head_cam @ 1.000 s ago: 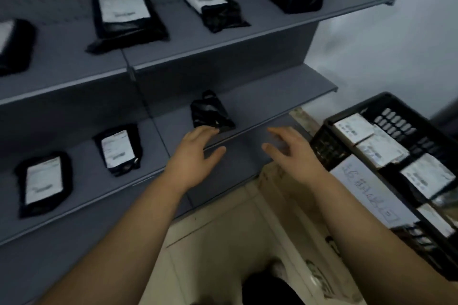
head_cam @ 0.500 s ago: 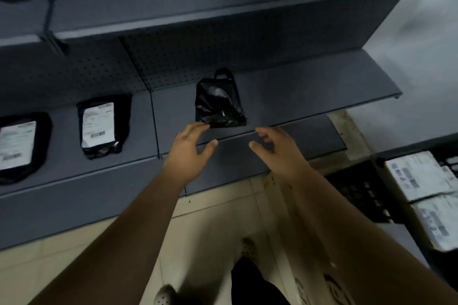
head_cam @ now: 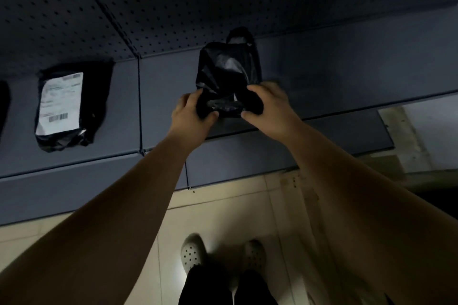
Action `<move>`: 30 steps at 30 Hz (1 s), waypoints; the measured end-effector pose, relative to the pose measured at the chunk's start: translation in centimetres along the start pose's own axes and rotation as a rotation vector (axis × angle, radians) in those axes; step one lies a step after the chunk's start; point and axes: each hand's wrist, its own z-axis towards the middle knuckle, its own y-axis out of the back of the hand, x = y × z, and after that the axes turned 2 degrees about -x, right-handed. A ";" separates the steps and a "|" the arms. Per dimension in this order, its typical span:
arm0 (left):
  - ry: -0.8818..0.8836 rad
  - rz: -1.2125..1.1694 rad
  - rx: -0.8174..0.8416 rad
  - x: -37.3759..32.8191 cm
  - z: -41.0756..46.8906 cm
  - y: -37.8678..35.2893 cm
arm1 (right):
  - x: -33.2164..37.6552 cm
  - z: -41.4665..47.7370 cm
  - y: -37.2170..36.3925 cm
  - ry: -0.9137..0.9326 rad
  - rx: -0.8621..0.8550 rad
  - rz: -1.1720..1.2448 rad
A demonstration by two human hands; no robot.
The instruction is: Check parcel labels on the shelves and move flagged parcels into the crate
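Gripping the near end of the black parcel (head_cam: 228, 74) on the shelf (head_cam: 334, 74), left hand (head_cam: 192, 114) and right hand (head_cam: 266, 106) are curling round it — no label is showing, so flipping it over is likely coming next.

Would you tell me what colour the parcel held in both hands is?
The parcel is glossy black, best seen in the head view.

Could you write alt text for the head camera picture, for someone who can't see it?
A left hand and a right hand grip the near end of a black parcel lying on a grey shelf, with no label showing on it. Further left lies a labelled parcel, its white label facing up. Pale shoes show at the bottom.
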 end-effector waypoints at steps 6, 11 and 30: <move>0.152 -0.169 0.003 0.1 3.2 -1.7 | -0.6 2.6 -2.0 0.005 0.051 -0.137; 0.132 -0.313 0.005 0.4 3.1 -1.7 | -0.4 3.2 -2.5 -0.029 0.025 -0.054; -0.050 -0.562 0.051 -1.4 1.3 1.9 | 5.8 4.6 -1.5 -0.465 0.062 1.054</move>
